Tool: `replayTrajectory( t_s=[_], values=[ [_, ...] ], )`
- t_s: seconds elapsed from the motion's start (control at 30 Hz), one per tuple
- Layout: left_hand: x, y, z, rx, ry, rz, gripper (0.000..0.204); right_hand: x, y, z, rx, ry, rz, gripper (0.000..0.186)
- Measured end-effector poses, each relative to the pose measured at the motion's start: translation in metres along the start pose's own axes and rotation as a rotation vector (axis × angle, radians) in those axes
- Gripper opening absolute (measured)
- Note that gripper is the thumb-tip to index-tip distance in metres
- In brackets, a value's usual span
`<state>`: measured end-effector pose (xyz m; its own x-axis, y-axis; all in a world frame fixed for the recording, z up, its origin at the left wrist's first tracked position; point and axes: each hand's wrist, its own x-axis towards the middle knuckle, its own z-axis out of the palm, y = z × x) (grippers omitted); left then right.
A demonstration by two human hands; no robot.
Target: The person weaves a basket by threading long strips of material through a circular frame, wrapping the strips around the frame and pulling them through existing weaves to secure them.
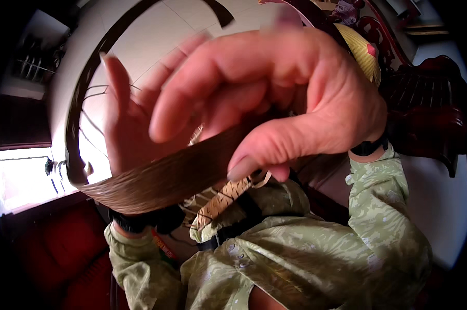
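Pinching brown strip (166,181), grip narrow: right hand (329,98). Left hand (130,134) behind strip, spread wide. Dark red chair (424,124), far right.

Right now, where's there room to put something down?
Maybe the pale tiled floor between the curling brown strip and left hand, or the pale patch between the right sleeve and dark-red wooden seat. It's crowded where the right hand pinches the strip above the woven piece.
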<state>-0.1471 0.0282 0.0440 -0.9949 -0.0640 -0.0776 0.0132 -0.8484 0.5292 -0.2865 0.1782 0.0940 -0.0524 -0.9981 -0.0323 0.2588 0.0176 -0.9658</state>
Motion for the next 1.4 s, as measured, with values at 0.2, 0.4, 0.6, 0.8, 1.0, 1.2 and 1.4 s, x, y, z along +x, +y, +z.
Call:
replayTrajectory(
  t_s=[0.2, 0.4, 0.6, 0.8, 1.0, 1.2, 1.4],
  values=[
    [-0.069, 0.065, -0.02, 0.181, -0.179, 0.464, 0.049, -0.025, 0.015, -0.024, -0.046, 0.129, -0.305, 0.037],
    [-0.095, 0.042, -0.008, 0.532, 0.011, 0.503, 0.089, -0.018, 0.024, -0.023, -0.106, 0.104, -0.297, 0.034],
    [-0.122, 0.102, -0.032, 0.437, -0.078, 0.394, 0.066, -0.024, 0.016, -0.024, -0.194, 0.032, -0.187, 0.033],
    [-0.222, 0.175, -0.072, 0.693, 0.357, 0.817, 0.05, -0.024, 0.024, -0.045, -1.051, 0.143, -0.02, 0.017],
    [-0.462, 0.222, -0.119, 2.058, 1.537, 1.151, 0.052, -0.055, 0.08, -0.174, -1.447, 0.845, -0.311, 0.014],
    [-0.6, 0.141, -0.117, 2.408, 1.393, 0.732, 0.026, -0.054, 0.115, -0.259, -1.647, 0.925, -0.163, 0.013],
    [-0.565, 0.143, -0.172, 1.078, 1.249, 1.01, 0.059, -0.048, 0.058, -0.272, -1.764, 1.0, -0.071, 0.014]
  ],
)
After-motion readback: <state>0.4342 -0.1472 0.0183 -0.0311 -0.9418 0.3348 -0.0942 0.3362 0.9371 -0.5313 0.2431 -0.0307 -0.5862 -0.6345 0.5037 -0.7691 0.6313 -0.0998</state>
